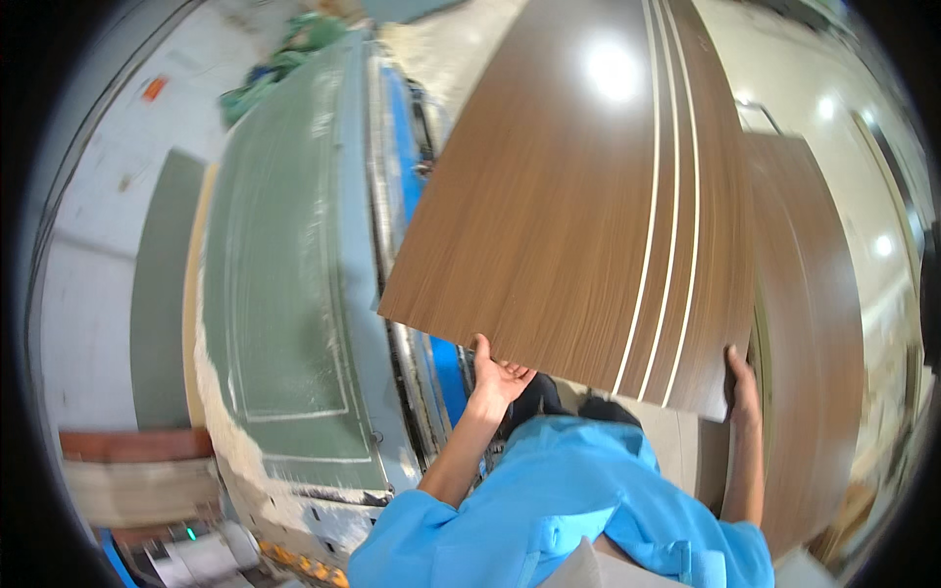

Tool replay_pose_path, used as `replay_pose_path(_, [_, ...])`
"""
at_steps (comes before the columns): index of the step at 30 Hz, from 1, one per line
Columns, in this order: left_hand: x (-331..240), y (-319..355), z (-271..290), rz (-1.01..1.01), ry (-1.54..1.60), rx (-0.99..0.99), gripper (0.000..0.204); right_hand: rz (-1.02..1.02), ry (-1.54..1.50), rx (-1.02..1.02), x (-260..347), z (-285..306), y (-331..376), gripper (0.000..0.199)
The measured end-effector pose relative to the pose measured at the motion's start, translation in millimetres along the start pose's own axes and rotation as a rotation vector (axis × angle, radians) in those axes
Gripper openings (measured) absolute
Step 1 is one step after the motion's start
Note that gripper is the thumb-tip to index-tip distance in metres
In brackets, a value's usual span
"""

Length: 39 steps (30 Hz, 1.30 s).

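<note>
While a long green machine bed [284,255] dusted with sawdust fills the left of the scene, a large brown wood-grain panel [559,206] with three thin pale grooves is held tilted up in the middle, just right of it. Further right stands a stack of similar brown panels [809,323]. Under the panel's near edge, the left hand [498,377] cups it, palm up, grip holding the board. At the near right corner, the right hand [742,384] clasps the edge.
</note>
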<state>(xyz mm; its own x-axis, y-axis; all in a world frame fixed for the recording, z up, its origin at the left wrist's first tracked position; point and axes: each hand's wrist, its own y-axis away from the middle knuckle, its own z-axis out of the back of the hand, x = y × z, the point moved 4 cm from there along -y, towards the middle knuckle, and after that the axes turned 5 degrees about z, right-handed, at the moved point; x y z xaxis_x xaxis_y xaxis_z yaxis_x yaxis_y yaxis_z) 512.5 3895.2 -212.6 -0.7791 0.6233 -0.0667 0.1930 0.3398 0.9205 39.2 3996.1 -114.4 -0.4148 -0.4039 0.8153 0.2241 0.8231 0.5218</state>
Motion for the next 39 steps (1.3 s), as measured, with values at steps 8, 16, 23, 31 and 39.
replay_pose_path(8, [-36.3,-109.6,-106.7,0.085,-0.022,0.511,0.103,0.037,0.159,-0.424,25.1,18.7,-25.9,0.070])
replay_pose_path(16, [-154.4,-191.2,-209.2,0.059,-0.111,0.083,0.100,0.042,0.042,-0.532,21.0,-43.4,-122.9,0.068])
replay_pose_path(23, [-279.9,-233.5,-377.2,0.006,-0.348,0.066,0.097,0.095,0.021,-0.637,64.5,-96.4,-258.7,0.070])
replay_pose_path(31, [-413.0,-347.6,-590.6,-0.032,-0.522,0.110,0.089,0.058,-0.300,-0.595,108.6,-174.8,-482.8,0.066])
replay_pose_path(39, [-526.8,-408.5,-812.2,0.079,-0.653,0.155,0.091,0.055,-0.369,-0.743,208.9,-246.2,-629.3,0.076])
